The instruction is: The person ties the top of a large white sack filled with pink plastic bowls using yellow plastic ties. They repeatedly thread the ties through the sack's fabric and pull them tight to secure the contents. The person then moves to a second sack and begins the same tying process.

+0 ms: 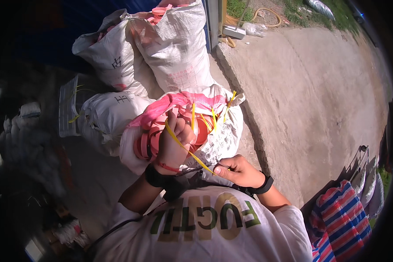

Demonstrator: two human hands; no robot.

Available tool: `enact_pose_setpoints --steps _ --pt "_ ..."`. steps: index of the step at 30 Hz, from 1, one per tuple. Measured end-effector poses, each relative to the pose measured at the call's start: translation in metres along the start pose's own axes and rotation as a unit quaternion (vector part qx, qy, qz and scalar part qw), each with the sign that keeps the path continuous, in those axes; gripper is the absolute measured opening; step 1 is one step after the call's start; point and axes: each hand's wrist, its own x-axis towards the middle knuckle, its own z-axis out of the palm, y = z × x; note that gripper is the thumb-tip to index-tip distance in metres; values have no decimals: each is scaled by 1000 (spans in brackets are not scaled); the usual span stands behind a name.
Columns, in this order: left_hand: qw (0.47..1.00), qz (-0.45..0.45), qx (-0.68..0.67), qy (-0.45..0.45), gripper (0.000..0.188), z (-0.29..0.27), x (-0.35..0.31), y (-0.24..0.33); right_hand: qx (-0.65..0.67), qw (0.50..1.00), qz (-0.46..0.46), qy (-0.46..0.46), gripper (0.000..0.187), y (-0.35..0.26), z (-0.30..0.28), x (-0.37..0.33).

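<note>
A yellow plastic strap (192, 155) runs slantwise between my two hands. My left hand (179, 133) is closed on its upper part, just above an open white woven sack (229, 131). My right hand (242, 171) pinches the lower end, close to my shirt and to the right. Pink ring-shaped plastic pieces (145, 144) fill the sack, partly covered by my left hand. The sack has a pink band (161, 105) along its mouth and dark writing on its near side. More yellow straps (213, 118) stick up at the sack's right rim.
Behind stand two tall white sacks (174, 52) (115, 61) with pink pieces at their mouths. Another white sack (113, 113) and a clear plastic crate (67, 107) are to the left. A concrete ledge (244, 96) runs along the right. A striped bag (343, 218) lies at lower right.
</note>
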Motion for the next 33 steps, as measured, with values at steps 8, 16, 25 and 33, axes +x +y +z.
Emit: enact_pose_setpoints --steps 8,16,25,33 --pt "995 19 -9 102 49 5 -45 -25 -336 917 -193 99 35 45 25 58" --pt "994 -4 -107 27 50 -19 -72 -36 -366 885 -284 42 18 50 41 47" --pt "976 -68 -195 -64 50 -55 -82 -54 -314 927 -203 33 19 58 65 20" --pt "511 288 810 -2 46 -119 -55 -3 -115 928 88 342 34 88 32 15"
